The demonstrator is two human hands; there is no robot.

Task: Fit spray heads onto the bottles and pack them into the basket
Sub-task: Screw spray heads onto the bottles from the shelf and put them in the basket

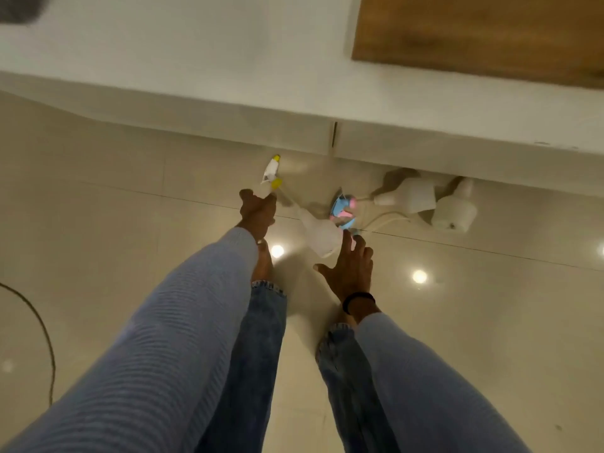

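Glossy cream floor tiles (474,322) fill most of the view, with ceiling lights mirrored in them on either side of the right hand. Beyond both hands runs a white surface (196,50) with a wooden board (483,31) lying on it, far off past the right hand. Two arms in pale blue ribbed sleeves (157,338) reach down over jeans-clad legs (258,354) and bare feet.

Three white bottles lie on their sides on the floor. One bottle (318,233) is between the hands, its base just at the right hand's fingertips. Blur hides whether they touch. A second bottle (408,196) and a third bottle (456,210) lie beyond and to the outside of the right hand, close under the surface's edge.

The left hand (258,212) is curled round a white spray head with yellow tips (271,174), whose thin tube trails toward the nearest bottle. The right hand (351,269) is spread, fingers apart, holding nothing, with a black band (358,300) on its wrist.

Blue and pink spray heads (343,212) lie in a small heap just beyond the right hand's fingertips. A dark cable (42,325) curves over the tiles well outside the left arm.
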